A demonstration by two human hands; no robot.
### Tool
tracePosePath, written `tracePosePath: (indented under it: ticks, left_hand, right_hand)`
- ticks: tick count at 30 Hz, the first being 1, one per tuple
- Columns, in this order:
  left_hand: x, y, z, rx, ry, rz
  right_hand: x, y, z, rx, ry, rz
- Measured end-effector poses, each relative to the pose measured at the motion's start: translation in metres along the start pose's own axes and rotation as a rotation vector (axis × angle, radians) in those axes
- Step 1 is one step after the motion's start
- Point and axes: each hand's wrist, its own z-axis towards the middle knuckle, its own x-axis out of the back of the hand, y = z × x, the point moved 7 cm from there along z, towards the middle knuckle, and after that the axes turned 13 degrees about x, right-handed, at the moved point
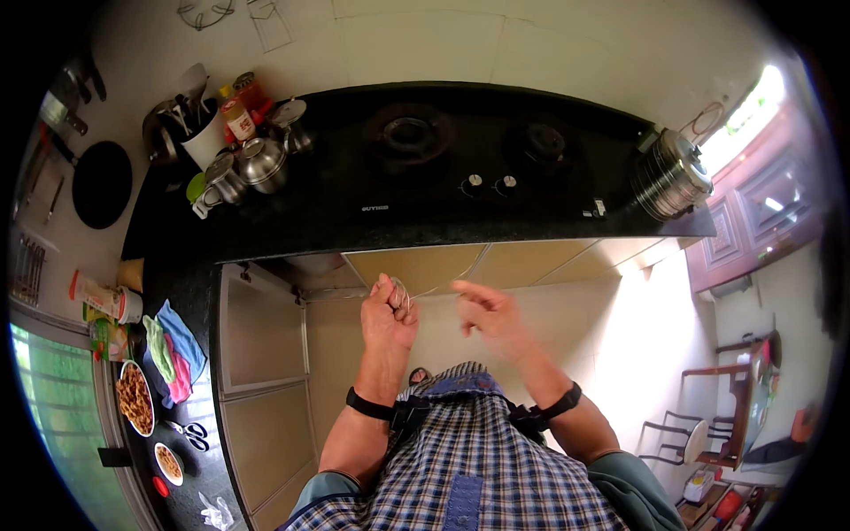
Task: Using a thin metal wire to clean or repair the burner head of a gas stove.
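Note:
In front of my body, my left hand (pixel 390 314) is raised and closed around a small bundle of thin, pale string (pixel 400 290). Loops of it stick out beside the fingers, and one strand trails toward the right. Whether it is string or thin wire is hard to make out. My right hand (pixel 489 311) hovers a short way to the right, slightly blurred. Its index finger points out toward the left hand while the other fingers bend loosely, and nothing shows in its grasp. Both hands are in the air, nearer to me than the black counter's front edge (pixel 416 246).
The counter carries a gas stove with two burners (pixel 410 134), steel pots (pixel 264 164) at left and a large steel pot (pixel 668 181) at right. Along the left counter lie cloths (pixel 181 332), scissors (pixel 197 436) and bowls of brown food (pixel 135 398). Chairs (pixel 695 442) stand at right.

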Motion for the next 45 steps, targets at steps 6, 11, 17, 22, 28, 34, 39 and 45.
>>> tracePosePath:
  ticks: [6,11,17,22,28,34,39,45]
  left_hand:
    - [-0.001,-0.022,0.000,0.077,-0.027,0.017]
    - [0.018,-0.031,0.004,0.123,0.028,-0.015]
    - [0.026,-0.037,0.007,0.129,0.144,-0.125]
    - [0.026,-0.046,0.009,0.189,0.186,-0.125]
    - [0.044,-0.057,0.020,0.285,0.189,-0.176]
    - [0.103,-0.024,0.014,0.156,0.265,-0.221]
    - [0.068,-0.022,0.003,0.112,0.294,-0.186]
    - [0.048,-0.011,-0.002,0.086,0.240,-0.125]
  right_hand:
    - [-0.023,0.004,0.009,0.029,0.024,0.038]
    - [0.004,0.000,0.006,0.093,0.178,-0.160]
    - [0.015,-0.015,0.008,0.145,0.189,-0.111]
    - [0.024,-0.023,-0.001,0.175,0.208,-0.055]
    - [0.036,-0.029,-0.008,0.224,0.251,0.000]
    - [0.102,-0.078,-0.006,0.369,0.334,-0.320]
    - [0.100,-0.045,-0.010,-0.020,0.300,-0.343]
    - [0.053,-0.035,-0.003,0.032,0.074,-0.181]
